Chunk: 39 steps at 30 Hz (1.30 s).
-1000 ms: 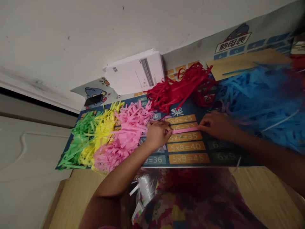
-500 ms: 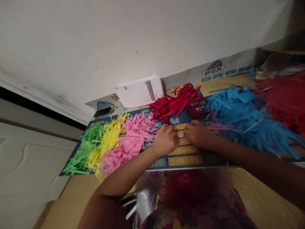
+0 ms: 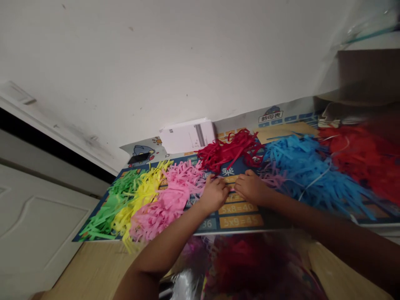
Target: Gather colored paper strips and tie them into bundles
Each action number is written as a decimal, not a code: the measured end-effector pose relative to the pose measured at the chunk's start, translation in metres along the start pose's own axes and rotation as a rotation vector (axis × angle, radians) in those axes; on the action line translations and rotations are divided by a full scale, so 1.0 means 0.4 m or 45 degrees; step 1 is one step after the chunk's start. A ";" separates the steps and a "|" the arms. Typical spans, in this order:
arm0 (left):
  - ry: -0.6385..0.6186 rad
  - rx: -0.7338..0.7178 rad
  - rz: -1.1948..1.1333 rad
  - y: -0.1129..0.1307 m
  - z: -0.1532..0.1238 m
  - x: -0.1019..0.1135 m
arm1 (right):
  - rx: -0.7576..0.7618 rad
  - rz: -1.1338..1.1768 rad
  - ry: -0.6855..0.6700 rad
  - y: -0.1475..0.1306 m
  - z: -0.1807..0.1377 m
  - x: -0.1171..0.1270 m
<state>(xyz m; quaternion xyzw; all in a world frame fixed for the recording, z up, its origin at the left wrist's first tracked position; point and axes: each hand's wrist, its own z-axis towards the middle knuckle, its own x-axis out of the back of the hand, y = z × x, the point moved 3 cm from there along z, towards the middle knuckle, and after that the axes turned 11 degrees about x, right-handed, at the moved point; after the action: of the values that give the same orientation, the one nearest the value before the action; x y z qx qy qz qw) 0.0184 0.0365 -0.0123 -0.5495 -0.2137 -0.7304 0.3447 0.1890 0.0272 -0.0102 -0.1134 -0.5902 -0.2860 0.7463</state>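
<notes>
My left hand (image 3: 215, 193) and my right hand (image 3: 252, 188) are side by side at the middle of the table, fingers curled down. Between them shows a short pink piece of a light purple paper tassel (image 3: 273, 178), its fringe spreading out past the right hand and, it seems, past the left. Both hands are closed on its middle; the fingertips are partly hidden. Close to the left hand lies a pink fringed tassel (image 3: 175, 191). Behind the hands is a dark red tassel (image 3: 228, 152), and to the right a blue one (image 3: 309, 166).
Yellow (image 3: 145, 187) and green tassels (image 3: 115, 204) lie at the left, bright red ones (image 3: 365, 158) at the far right. A white box (image 3: 184, 136) and a black phone (image 3: 139, 158) stand or lie by the wall. A printed mat (image 3: 241, 221) covers the table.
The camera view has tilted up a little, so the table appears lower. Both hands keep their grip, sitting slightly closer together over the pink strip.
</notes>
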 end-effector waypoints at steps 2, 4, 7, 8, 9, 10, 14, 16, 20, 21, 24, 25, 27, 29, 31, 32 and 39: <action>0.009 0.060 -0.051 -0.010 -0.016 -0.004 | -0.005 -0.005 0.005 0.005 -0.025 -0.011; -0.024 0.175 -0.144 -0.021 -0.028 -0.004 | -0.047 0.013 0.010 0.020 -0.054 -0.020; -0.139 0.400 -0.290 -0.033 -0.034 0.000 | -0.213 0.139 -0.012 0.050 -0.083 -0.026; -0.182 0.473 -0.316 -0.036 -0.031 0.003 | -0.277 0.207 -0.034 0.059 -0.086 -0.027; -0.222 0.532 -0.327 -0.037 -0.026 0.005 | -0.336 0.276 -0.061 0.067 -0.086 -0.027; -0.255 0.576 -0.328 -0.038 -0.019 0.007 | -0.391 0.339 -0.094 0.075 -0.082 -0.027; -0.344 0.612 -0.298 -0.041 0.016 0.012 | -0.535 0.455 -0.214 0.097 -0.058 -0.021; -0.363 0.598 -0.281 -0.042 0.024 0.013 | -0.494 0.435 -0.219 0.099 -0.049 -0.015; -0.241 0.176 -0.155 -0.015 0.011 0.016 | -0.095 0.299 -0.126 0.067 -0.038 -0.009; -0.187 0.062 -0.099 -0.006 0.006 0.013 | -0.022 0.269 -0.108 0.059 -0.037 -0.012; -0.073 -0.074 0.016 0.010 0.007 -0.010 | 0.038 0.224 -0.073 0.047 -0.028 -0.025; -0.058 -0.087 0.029 0.012 0.013 -0.018 | 0.036 0.210 -0.059 0.045 -0.023 -0.026; -0.045 -0.108 0.045 0.016 0.028 -0.025 | 0.006 0.187 -0.030 0.039 -0.013 -0.015; 0.008 -0.125 0.069 0.021 0.034 -0.003 | -0.039 0.153 -0.004 0.024 -0.009 0.018; 0.151 -0.159 0.071 0.036 0.016 0.055 | -0.130 0.174 0.038 -0.002 -0.016 0.074; 0.251 -0.185 0.059 0.048 -0.003 0.094 | -0.198 0.294 0.066 -0.018 -0.023 0.104; 0.461 -0.219 -0.132 0.140 -0.139 0.323 | -0.581 1.730 0.203 -0.136 -0.057 0.192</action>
<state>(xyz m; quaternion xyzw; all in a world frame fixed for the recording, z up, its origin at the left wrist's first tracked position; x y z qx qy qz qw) 0.0028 -0.0744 0.0898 -0.4250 -0.1132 -0.8496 0.2910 0.1877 -0.0508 0.0469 -0.5872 -0.2586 0.1177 0.7579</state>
